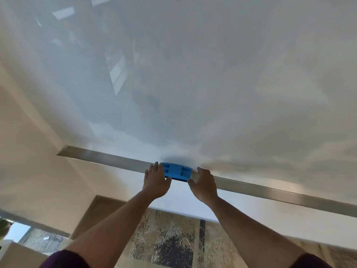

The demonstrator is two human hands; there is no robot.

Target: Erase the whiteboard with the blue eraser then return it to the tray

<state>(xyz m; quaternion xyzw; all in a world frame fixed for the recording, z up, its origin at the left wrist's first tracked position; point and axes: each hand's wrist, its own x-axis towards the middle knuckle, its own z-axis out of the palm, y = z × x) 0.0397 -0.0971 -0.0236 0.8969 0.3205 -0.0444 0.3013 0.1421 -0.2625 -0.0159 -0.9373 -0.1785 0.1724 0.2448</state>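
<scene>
The blue eraser (176, 171) lies on the long metal tray (270, 191) under the whiteboard (193, 84), whose surface shows grey smears and no writing. My left hand (155, 181) holds the eraser's left end, fingers over its top and thumb along its lower edge. My right hand (204, 185) holds the right end, fingers curled over the tray edge and thumb against the eraser's lower right corner.
A pale wall (29, 151) runs to the left of the board and below the tray. Far below lie a patterned rug (164, 238) and a wooden floor strip (96, 211). A window (17, 232) sits at the lower left.
</scene>
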